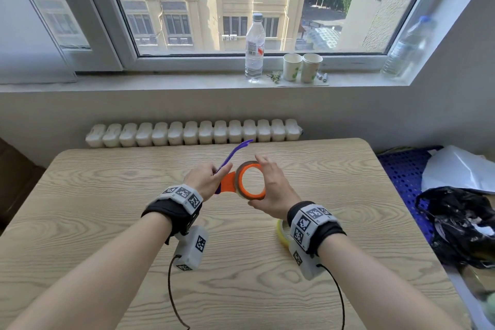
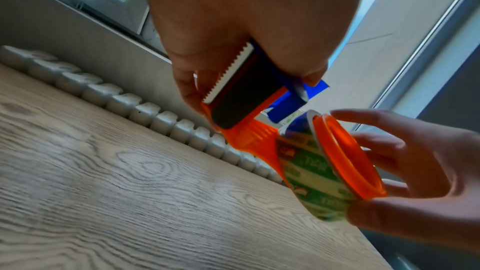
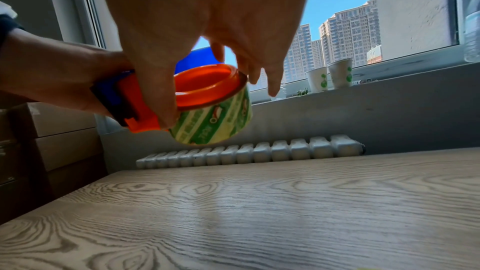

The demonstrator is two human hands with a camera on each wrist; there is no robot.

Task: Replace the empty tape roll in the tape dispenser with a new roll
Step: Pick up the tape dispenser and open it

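Green-printed roll (image 3: 215,124) on orange dispenser (image 1: 227,182)

— What's the right hand (image 3: 197,28) doing?

— Its thumb presses the side of a green-and-white printed tape roll (image 3: 215,122) sitting on the orange plastic ring of the tape dispenser (image 3: 205,85). The other fingers (image 3: 275,81) hang spread past the far rim, and whether they touch it is unclear.

— And the left hand (image 3: 59,73)?

— It grips the dispenser's blue and orange handle end, coming in from the left.

— All in the air?

— Yes, above the pale wood-grain table (image 3: 259,213). Beyond it stands a white ribbed radiator (image 3: 249,151), and two white paper cups with green prints (image 3: 330,76) sit on the window sill.
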